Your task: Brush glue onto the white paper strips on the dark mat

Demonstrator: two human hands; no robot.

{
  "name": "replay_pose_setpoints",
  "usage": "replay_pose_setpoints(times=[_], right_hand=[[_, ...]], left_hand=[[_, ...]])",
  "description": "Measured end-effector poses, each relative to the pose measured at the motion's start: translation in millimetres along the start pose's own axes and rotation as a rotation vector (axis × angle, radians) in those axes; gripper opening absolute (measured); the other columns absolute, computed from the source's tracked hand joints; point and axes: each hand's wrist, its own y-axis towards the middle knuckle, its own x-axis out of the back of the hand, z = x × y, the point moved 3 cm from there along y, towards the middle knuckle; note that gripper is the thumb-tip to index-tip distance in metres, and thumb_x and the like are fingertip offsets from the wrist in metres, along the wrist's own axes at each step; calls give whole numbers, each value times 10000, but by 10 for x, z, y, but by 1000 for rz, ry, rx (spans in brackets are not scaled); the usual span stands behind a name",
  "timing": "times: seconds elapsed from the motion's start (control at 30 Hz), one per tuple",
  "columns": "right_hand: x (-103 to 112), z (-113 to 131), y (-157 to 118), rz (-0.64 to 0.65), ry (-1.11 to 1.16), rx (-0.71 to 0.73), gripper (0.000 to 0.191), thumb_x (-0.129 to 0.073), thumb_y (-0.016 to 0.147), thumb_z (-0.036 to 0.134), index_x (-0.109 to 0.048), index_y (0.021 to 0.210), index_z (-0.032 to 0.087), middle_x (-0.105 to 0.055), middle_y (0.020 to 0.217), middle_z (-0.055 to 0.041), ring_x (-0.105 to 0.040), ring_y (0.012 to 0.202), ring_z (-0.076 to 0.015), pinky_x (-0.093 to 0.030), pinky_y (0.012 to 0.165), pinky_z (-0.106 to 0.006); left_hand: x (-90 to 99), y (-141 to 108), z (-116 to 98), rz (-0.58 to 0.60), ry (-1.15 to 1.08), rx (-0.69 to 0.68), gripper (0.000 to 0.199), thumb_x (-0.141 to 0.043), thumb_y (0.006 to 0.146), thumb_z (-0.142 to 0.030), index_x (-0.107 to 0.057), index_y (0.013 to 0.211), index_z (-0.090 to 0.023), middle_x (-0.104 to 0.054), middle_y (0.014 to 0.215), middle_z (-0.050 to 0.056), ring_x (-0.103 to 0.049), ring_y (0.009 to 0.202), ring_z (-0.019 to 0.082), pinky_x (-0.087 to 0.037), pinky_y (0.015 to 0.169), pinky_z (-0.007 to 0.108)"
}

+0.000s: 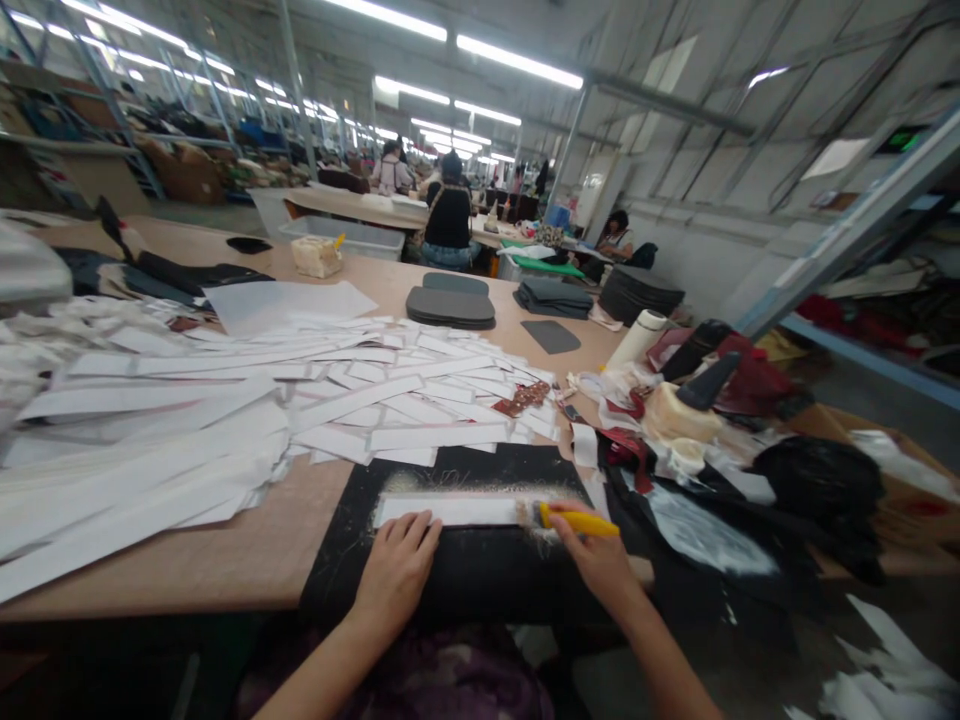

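Note:
A white strip [457,508] lies flat on a black mat [480,560] at the table's front edge. My left hand [401,562] rests with its fingers stretched out over the strip's left end. In my right hand [592,555] is a brush [574,519] with a yellow handle, its bristles touching the strip's right end. Pale residue and loose threads show on the mat around the strip. Beyond the mat spreads a large pile of white strips [420,390], with a brown patterned scrap [523,400] on its right side.
Grey cut pieces [450,305] are stacked farther back. On the right stand a white cylinder [637,340], a cream container [682,410] with a dark handle, red scraps and a cardboard box [885,470]. A cream block-shaped container [316,256] sits at the back left. Several people work beyond.

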Motion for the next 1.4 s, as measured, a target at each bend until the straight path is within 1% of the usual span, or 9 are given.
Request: replay_pose_setpoints(times=[0.13,0.23,0.33,0.5,0.63,0.73,0.93,1.2,1.4], right_hand=[[88,-139,-40,-103,-199,-21,473,-333,853,511,-660,789,176,-665,696,-75,-610,661,-209,-445,653,-322],[162,-105,121,-192,-265,-18,466,-347,845,514,-648,809,160,-657,729,-97,-595,680,-220,-422,681,-342],[-87,302,387,-54,46,66,366,-419,830,483,-623,851,179,-666,811,-70,-609,752,-195,-433,719,-305],[-824,1388,665,334,398,310,207,-501,801,363,-613,863,200,-666,837,-23,-610,786,-158,-438,743,-261],[-1202,1898,801,622,284,501,136,-522,789,269,-630,781,186,-649,702,4,-585,662,-126,-415,659,-229],[-1267,2046,930,505,71,596,143,-517,804,257,-636,791,179,-651,711,-14,-577,706,-140,-388,733,-261],[-1274,2116,969,473,-248,591,225,-457,836,290,-636,792,162,-656,692,-56,-592,700,-174,-372,721,-280],[-1048,1721,1014,416,-386,386,256,-445,836,305,-640,839,141,-679,735,-94,-615,717,-198,-377,685,-284],[-912,1435,892,489,-107,373,243,-461,846,349,-653,852,200,-688,804,-27,-614,781,-146,-384,715,-227]], left_hand=[[17,30,-14,-6,5,-3,281,-445,854,-151,-603,1085,-169,-619,1078,81,-530,976,234,-400,839,380],[39,53,-89,-11,30,34,283,-433,861,-156,-594,1092,-139,-616,1062,98,-529,980,236,-385,873,383],[19,50,-231,10,20,48,306,-421,869,-176,-561,1138,-134,-597,1109,97,-509,1030,238,-346,936,392],[-89,60,-363,187,-53,30,355,-381,891,-271,-497,1192,-124,-548,1169,124,-464,1074,259,-329,949,443],[-83,70,-347,246,-84,18,362,-353,891,-264,-467,1198,-111,-523,1170,136,-454,1050,264,-356,911,454],[-66,74,-334,231,-81,2,359,-324,896,-263,-476,1174,-94,-525,1144,127,-456,1014,264,-372,889,445],[-87,79,-326,225,-74,-18,345,-371,872,-258,-485,1158,-102,-524,1125,116,-452,985,260,-372,874,440],[-65,126,-320,245,-68,-24,312,-428,844,-253,-518,1112,-122,-538,1055,112,-468,922,251,-388,803,428],[-32,128,-321,250,-55,-36,329,-422,838,-201,-506,1145,-119,-547,1059,119,-475,934,246,-387,809,417]])
